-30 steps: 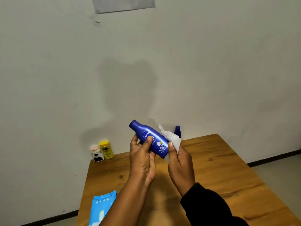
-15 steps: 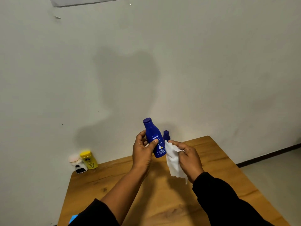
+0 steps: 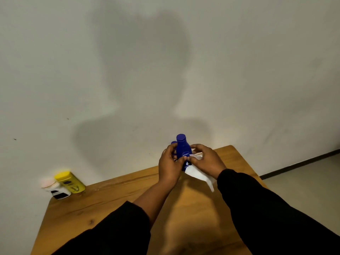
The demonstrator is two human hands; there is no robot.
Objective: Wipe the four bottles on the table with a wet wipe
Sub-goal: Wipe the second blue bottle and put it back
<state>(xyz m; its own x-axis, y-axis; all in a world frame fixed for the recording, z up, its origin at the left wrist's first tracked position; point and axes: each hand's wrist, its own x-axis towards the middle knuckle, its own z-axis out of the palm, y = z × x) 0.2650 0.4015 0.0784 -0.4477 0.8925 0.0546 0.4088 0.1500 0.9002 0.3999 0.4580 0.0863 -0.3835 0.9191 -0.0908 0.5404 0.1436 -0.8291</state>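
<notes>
Left grip [image 3: 170, 166] clasps the blue bottle [image 3: 181, 145] mid-body, likely light, slippery; right grip [image 3: 207, 161] alongside pinches the limp wet wipe [image 3: 196, 173].

1. A plain off-white wall [image 3: 257, 52] fills the far side and most of the view; its matt paint is slightly uneven in tone.
2. A large, soft grey shadow [image 3: 143, 61] lies on the wall, broad high up, narrower in the middle and spreading to the left lower down; a paler patch sits just right of its narrow part.
3. Two small dark marks [image 3: 67, 118] dot the wall at far left.
4. A wooden worktop [image 3: 110, 199], warm orange-brown with darker grain lines and knots, stands against the wall; its far right corner is rounded.
5. Pale grey-beige floor [image 3: 303, 190] shows to the right of the worktop; a dark skirting strip [image 3: 298, 163] runs along the foot of the wall there.
</notes>
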